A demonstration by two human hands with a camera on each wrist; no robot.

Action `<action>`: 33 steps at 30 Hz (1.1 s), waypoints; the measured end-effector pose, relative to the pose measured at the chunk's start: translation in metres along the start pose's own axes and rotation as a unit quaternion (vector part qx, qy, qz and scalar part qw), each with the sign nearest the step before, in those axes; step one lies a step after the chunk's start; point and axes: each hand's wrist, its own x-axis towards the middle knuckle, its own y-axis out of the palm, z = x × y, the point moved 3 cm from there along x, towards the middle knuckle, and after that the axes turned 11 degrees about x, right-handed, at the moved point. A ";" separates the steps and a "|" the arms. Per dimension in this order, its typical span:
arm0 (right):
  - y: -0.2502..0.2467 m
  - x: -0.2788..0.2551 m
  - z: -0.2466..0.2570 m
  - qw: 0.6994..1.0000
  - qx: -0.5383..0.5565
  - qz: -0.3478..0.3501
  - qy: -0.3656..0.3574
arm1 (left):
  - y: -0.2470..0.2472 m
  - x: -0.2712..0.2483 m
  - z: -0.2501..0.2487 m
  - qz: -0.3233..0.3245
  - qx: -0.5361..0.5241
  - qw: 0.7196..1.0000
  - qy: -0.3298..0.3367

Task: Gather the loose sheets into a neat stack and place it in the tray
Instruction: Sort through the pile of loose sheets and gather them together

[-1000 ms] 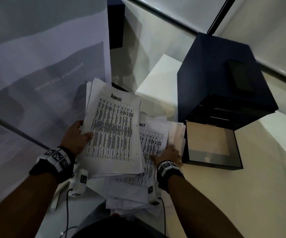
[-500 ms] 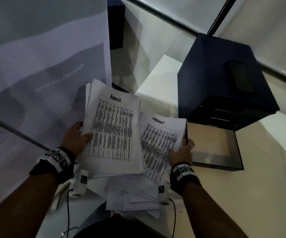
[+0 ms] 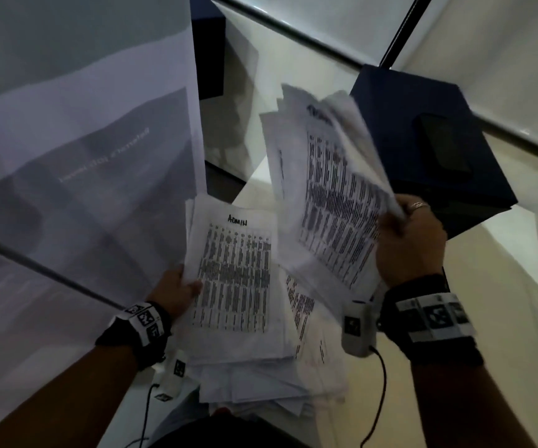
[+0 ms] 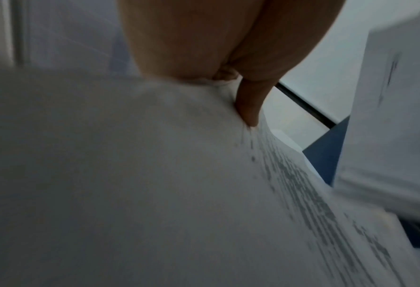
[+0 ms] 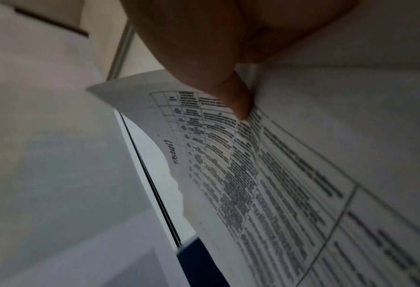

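My left hand (image 3: pixel 177 287) grips the left edge of a stack of printed sheets (image 3: pixel 233 273) headed "ADMIN", thumb (image 4: pixel 250 104) on top of the paper (image 4: pixel 154 174). My right hand (image 3: pixel 406 240) pinches a second bundle of printed sheets (image 3: pixel 335 202) and holds it raised and tilted, thumb (image 5: pixel 238 101) pressed on its top sheet (image 5: pixel 265 174). More loose sheets (image 3: pixel 277 383) lie fanned out on the table beneath both. The dark blue drawer unit (image 3: pixel 400 130) stands at the right; its open tray is hidden behind my right hand and the raised bundle.
A dark phone (image 3: pixel 442 147) lies on top of the drawer unit. A large pale printed board (image 3: pixel 83 156) fills the left side. Cream tabletop (image 3: pixel 494 302) shows at the right. Cables (image 3: pixel 381 399) hang from both wrists near the front edge.
My right hand took hold of the right-hand bundle on the table and lifted it up and to the right, covering the open tray. My left hand kept its grip on the "ADMIN" stack.
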 end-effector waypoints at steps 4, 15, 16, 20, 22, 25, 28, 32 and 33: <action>0.019 0.013 -0.024 0.996 0.065 0.036 0.054 | 0.004 -0.003 -0.010 0.010 0.014 0.999 0.037; 0.166 -0.033 -0.155 0.929 -0.010 0.254 0.271 | 0.002 0.018 0.009 -0.047 -0.041 0.998 -0.023; 0.173 -0.036 -0.150 0.929 -0.002 0.270 0.254 | 0.007 0.020 0.011 -0.033 -0.020 0.999 -0.035; 0.189 -0.042 -0.136 0.931 0.020 0.252 0.262 | 0.016 0.022 0.004 -0.015 0.031 0.997 -0.072; 0.192 -0.051 -0.134 0.932 -0.039 0.212 0.293 | 0.018 0.020 -0.003 -0.017 0.037 0.996 -0.083; 0.206 -0.084 -0.125 0.909 -0.091 0.321 0.248 | 0.030 0.017 -0.007 -0.003 0.055 0.994 -0.100; 0.196 -0.088 -0.127 0.921 -0.081 0.295 0.242 | 0.032 0.017 -0.009 -0.021 0.050 0.995 -0.084; 0.152 -0.091 -0.153 0.908 -0.138 0.156 0.364 | 0.022 0.014 -0.015 -0.061 0.074 0.995 -0.025; 0.147 -0.094 -0.157 0.903 -0.140 0.147 0.379 | 0.019 0.013 -0.017 -0.071 0.070 0.995 -0.008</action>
